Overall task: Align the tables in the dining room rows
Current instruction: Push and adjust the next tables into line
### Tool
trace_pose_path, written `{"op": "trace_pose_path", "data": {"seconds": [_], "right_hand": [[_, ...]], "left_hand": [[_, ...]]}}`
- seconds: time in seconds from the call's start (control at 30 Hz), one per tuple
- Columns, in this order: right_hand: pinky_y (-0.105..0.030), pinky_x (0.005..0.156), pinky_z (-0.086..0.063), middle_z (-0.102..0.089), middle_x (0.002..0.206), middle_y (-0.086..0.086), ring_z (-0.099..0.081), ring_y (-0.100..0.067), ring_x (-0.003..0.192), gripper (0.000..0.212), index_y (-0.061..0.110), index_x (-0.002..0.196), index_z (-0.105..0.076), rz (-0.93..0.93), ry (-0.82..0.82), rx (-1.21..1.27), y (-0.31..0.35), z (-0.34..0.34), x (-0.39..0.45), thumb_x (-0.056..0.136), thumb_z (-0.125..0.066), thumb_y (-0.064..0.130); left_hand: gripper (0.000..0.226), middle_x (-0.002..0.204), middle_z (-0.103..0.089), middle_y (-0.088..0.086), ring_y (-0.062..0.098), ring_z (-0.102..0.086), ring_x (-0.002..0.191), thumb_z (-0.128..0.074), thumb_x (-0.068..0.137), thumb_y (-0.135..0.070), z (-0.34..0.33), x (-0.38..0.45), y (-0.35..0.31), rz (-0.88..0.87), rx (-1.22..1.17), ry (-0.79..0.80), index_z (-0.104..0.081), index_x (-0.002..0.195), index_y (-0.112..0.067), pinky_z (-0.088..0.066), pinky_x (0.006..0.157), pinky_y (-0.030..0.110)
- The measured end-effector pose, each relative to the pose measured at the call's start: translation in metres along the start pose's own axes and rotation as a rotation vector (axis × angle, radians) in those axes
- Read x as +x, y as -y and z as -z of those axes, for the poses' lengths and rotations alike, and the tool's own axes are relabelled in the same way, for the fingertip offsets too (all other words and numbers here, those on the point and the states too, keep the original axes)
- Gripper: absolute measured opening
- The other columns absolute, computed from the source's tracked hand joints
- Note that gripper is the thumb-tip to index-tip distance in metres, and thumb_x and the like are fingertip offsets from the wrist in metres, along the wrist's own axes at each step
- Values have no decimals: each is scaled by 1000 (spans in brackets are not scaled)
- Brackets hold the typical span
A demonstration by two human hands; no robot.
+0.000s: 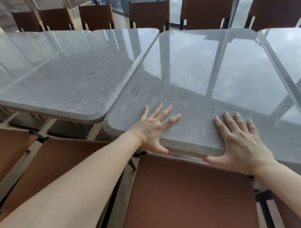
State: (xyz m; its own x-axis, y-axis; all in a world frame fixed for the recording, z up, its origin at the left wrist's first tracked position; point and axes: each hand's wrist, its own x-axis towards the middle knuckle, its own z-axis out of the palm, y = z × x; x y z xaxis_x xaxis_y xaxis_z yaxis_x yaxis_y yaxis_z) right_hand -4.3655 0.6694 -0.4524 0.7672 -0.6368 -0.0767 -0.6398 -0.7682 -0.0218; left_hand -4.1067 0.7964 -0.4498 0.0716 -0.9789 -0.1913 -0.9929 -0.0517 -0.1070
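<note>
We are seeing grey stone-look tabletop (209, 78), polished and glossy, reflecting window light; near edge looking rougher, matt. Neighbouring tabletop (70, 71) showing same glossy stone finish. Chair seat (190, 199) looking like smooth brown leather, matt, on dark metal frame.

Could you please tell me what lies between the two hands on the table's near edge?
Only bare grey tabletop lies between the left hand and right hand, per the head view.

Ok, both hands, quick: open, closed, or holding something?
Left hand: grips the table edge, fingers on top, thumb under.
Right hand: grips the same edge likewise.
</note>
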Motion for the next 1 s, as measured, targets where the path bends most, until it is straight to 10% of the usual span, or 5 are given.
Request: {"op": "trace_pose_path", "data": {"seconds": [0.53, 1.0], "right_hand": [[-47, 127, 4, 7, 170, -3, 10, -27, 157, 137, 27, 161, 7, -34, 20, -14, 5, 6, 0, 51, -28, 101], [-52, 118, -19, -33, 163, -8, -28, -33, 150, 134, 26, 157, -30, -14, -115, -85, -13, -25, 13, 48, -40, 104]], "left_hand": [[119, 168, 16, 1, 31, 22, 153, -66, 73, -75, 1, 0, 5, -45, -88, -12, 9, 158, -40, 7, 119, 68], [120, 167, 20, 9, 38, 24, 151, -66, 74, -76, -2, 5, 8, -77, -97, 23, 10, 159, -37, 9, 115, 72]]}}
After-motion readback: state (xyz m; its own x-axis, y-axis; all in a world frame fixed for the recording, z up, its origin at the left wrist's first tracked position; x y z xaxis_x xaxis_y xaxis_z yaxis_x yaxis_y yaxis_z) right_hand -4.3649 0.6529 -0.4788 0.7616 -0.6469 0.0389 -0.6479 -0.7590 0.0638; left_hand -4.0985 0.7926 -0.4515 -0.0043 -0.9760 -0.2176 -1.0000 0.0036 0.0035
